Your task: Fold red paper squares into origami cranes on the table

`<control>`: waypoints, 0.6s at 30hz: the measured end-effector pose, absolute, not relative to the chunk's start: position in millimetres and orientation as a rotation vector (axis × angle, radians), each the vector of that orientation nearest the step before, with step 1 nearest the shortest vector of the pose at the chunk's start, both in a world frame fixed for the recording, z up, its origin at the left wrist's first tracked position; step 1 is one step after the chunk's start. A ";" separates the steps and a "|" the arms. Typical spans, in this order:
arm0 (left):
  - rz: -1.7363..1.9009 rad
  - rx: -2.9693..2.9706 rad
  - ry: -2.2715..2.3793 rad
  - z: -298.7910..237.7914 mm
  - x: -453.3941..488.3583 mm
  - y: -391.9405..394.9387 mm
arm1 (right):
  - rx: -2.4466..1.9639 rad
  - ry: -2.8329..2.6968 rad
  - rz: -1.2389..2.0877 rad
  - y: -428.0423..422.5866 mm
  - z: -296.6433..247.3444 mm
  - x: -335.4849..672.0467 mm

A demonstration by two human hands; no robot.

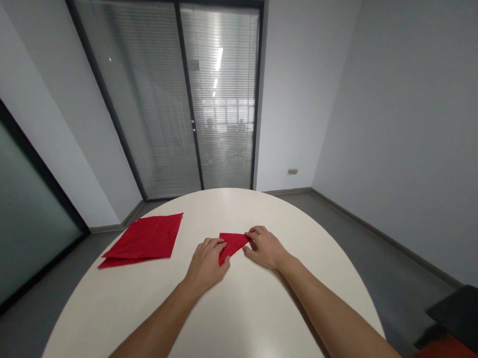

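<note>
A small red napkin (233, 243), folded to a triangle-like shape, lies on the white table between my hands; whether it is paper or cloth I cannot tell. My left hand (210, 261) covers its left side, fingers over the top and thumb at the near corner. At the right corner, my right hand (264, 247) has its curled fingertips on the tip, with the thumb a little nearer to me. Parts of the napkin are hidden under the fingers. Farther left, apart from both hands, larger red napkins (146, 238) lie flat in a loose stack.
The round white table (229, 327) fills the foreground, its curved edge in sight on both sides. Beyond it stand glass panels with blinds (223, 106) and plain walls. A black and orange chair-like object (467, 317) is at the lower right.
</note>
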State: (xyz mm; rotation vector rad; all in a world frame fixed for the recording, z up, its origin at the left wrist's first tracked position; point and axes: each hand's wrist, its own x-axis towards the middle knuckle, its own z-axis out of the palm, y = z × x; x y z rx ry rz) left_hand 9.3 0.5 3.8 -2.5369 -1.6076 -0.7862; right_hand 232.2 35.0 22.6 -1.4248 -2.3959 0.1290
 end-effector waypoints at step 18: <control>-0.845 -2.526 -1.658 6.0 9.2 -0.4 | -1.421 -2.348 0.144 33.2 23.7 230.1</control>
